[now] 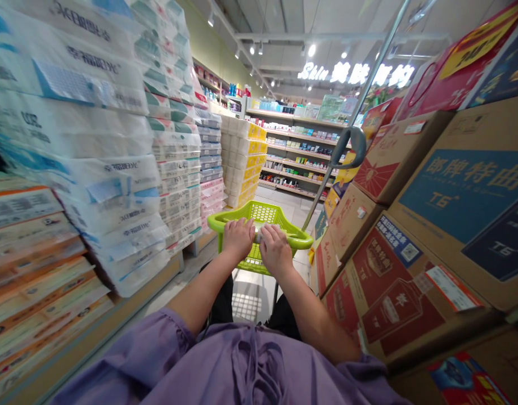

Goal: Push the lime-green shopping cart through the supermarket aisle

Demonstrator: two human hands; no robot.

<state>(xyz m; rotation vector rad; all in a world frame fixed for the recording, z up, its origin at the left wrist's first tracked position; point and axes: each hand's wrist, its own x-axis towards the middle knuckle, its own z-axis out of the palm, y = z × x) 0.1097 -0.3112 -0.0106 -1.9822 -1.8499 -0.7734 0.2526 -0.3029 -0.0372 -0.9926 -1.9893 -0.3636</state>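
Observation:
In the middle of the head view is a lime-green plastic shopping cart [303,241] with a perforated basket. My left hand [238,237] lies over the near handle, its fingers curled over the top. Close beside it, my right hand [275,247] is closed over the same handle, a little to the right. A small pale patch [259,226] shows between the two hands; I cannot make out what it is. The visible part of the basket's mesh wall [262,212] has nothing in front of it, but its floor is partly hidden by my hands.
Tall stacks of wrapped tissue packs [115,135] line the left side. Cardboard cartons [465,185] are piled close on the right, with a slanting metal pole [320,194] bearing a grey loop beside them. Ahead, tiled floor [290,207] leads to stocked shelves [301,138].

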